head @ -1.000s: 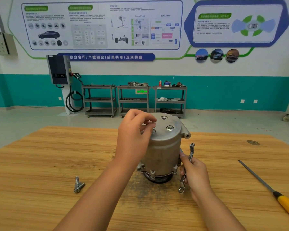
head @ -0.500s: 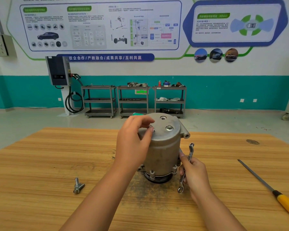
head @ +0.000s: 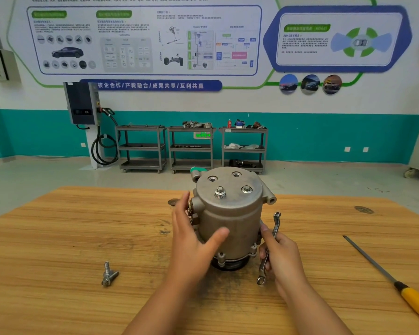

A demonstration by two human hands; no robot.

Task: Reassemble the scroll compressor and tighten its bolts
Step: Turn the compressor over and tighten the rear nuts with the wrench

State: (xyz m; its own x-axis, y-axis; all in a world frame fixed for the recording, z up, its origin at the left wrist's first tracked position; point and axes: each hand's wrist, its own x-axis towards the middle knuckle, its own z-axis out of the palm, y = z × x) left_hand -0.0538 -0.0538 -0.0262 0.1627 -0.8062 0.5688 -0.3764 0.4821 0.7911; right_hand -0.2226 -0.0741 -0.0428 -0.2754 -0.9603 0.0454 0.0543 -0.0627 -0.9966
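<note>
The grey metal scroll compressor (head: 232,213) stands upright in the middle of the wooden table (head: 58,238). Two bolts sit in its top cover: one (head: 220,191) stands proud, the other (head: 246,189) is seated lower; two further holes are bare. My left hand (head: 194,240) rests against the compressor's left side, fingers spread, thumb on the front of the body. My right hand (head: 279,255) grips a small double-ended ring wrench (head: 270,245) beside the compressor's right side. Two loose bolts (head: 109,274) lie on the table to the left.
A yellow-handled screwdriver (head: 394,281) lies diagonally at the right of the table. Beyond the far table edge is open floor, then three metal carts (head: 191,148) and an EV charger (head: 82,105) against the wall.
My left hand has come down off the bolt on the top cover and now lies open against the compressor's side. The right hand and wrench have stayed put.
</note>
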